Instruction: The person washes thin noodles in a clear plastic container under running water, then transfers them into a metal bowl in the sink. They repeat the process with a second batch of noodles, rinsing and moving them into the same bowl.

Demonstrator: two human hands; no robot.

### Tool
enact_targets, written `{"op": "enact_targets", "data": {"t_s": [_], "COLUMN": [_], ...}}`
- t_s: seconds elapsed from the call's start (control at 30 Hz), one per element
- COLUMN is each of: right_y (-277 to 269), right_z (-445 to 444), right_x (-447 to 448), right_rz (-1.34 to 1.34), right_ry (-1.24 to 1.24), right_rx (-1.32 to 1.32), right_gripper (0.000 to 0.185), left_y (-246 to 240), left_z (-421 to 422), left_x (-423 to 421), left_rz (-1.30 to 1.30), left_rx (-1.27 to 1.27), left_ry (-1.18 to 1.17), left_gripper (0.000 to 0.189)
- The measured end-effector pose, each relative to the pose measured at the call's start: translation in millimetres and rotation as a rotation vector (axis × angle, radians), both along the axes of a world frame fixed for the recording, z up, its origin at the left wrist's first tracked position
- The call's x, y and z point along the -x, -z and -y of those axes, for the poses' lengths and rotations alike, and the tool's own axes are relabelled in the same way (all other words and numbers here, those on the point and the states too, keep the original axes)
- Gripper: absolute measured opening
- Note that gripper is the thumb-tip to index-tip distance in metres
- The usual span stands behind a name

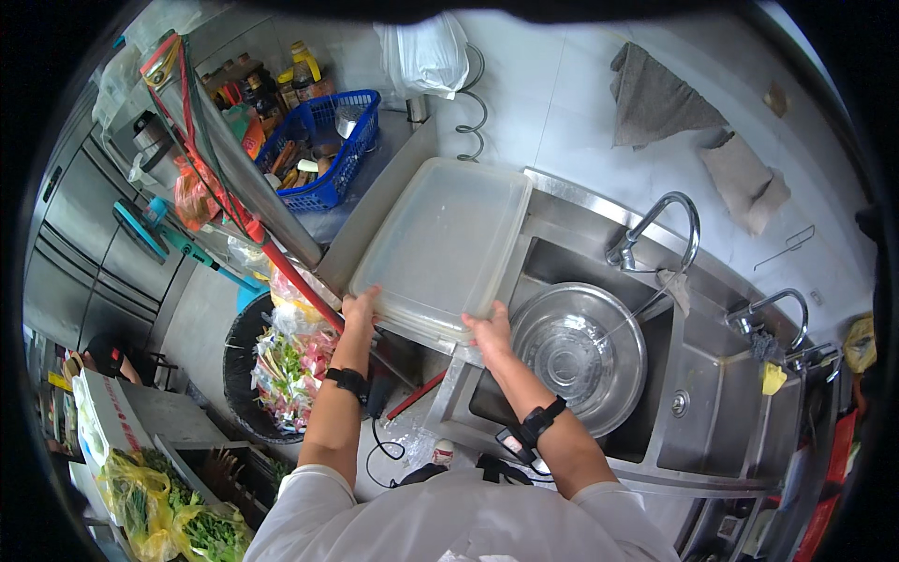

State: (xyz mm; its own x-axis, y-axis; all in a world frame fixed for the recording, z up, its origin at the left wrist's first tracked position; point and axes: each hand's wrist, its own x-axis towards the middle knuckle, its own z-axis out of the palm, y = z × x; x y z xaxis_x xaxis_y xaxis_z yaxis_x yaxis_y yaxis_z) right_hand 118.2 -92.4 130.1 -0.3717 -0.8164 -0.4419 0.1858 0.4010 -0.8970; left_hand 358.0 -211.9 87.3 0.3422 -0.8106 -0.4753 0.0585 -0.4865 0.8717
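Observation:
A large translucent plastic lid (446, 232), apparently on a shallow container, lies at the left end of the steel sink counter. My left hand (361, 309) grips its near left corner, and my right hand (489, 329) holds the near right corner. The thumbs rest on top; the fingers beneath are hidden. To the right, a wide stainless steel basin (583, 358) stands in the sink bowl. Water runs into it from the curved chrome faucet (664, 218).
A black bin (242, 379) of vegetable scraps stands left of me, near red-handled poles (295, 277). A blue plastic basket (351, 151) sits on the steel counter beyond. Grey cloths (660, 98) hang on the wall. Bagged greens (168, 506) lie at lower left; a person (109, 355) is farther back.

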Motion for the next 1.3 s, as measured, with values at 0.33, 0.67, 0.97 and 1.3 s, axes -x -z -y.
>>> {"op": "enact_targets", "data": {"t_s": [0.33, 0.67, 0.97, 1.3], "right_y": [-7, -17, -13, -8], "right_z": [-7, 36, 37, 36], "right_x": [15, 5, 6, 5], "right_rz": [-0.631, -1.342, -1.315, -1.392], "right_ry": [-0.188, -0.62, -0.602, -0.573], "right_rx": [0.041, 0.345, 0.353, 0.368], "right_gripper": [0.08, 0.075, 0.073, 0.074], "left_y": [-15, -61, -47, -49], "left_z": [-42, 77, 117, 38], "left_x": [23, 121, 140, 85], "left_rz": [1.242, 1.185, 1.096, 0.614], "left_rx": [0.534, 0.37, 0.587, 0.877], "left_ry": [0.073, 1.104, 1.322, 1.479], "left_gripper": [0.066, 0.097, 0.09, 0.042]}}
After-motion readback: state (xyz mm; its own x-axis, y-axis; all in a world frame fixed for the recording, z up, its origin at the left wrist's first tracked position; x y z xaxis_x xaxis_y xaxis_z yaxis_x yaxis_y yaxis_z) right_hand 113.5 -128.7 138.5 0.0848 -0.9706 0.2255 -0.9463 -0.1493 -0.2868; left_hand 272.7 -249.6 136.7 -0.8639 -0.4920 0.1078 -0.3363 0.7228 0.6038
